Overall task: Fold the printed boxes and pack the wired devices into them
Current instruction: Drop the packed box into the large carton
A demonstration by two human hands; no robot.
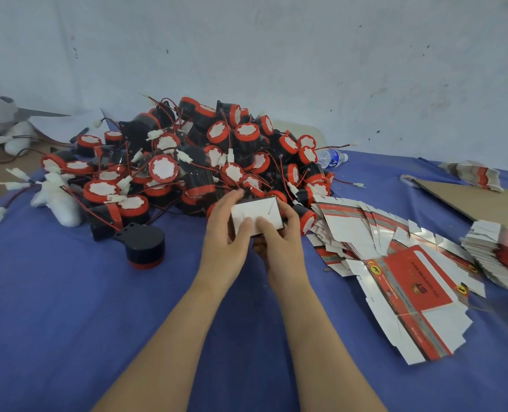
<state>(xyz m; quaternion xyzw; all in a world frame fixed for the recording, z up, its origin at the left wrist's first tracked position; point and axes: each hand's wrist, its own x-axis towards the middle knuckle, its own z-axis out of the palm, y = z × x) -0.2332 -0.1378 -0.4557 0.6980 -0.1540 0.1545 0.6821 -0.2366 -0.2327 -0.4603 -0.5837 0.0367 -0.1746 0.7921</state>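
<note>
I have a half-folded box (pixel 254 214) held above the bench (pixel 68 307), just in front of the pile of wired devices (pixel 187 162). My left hand (pixel 226 233) grips its left side and my right hand (pixel 279 239) its right side. The fingers (pixel 234 195) are clamped round the box, and both thumbs press down on its white flaps. Flat boxes (pixel 410 281) lie fanned out to the right, near a cardboard sheet (pixel 478 200). One black device (pixel 144 243) stands apart on the left, red face down. A water bottle (pixel 333 158) lies behind the pile.
</note>
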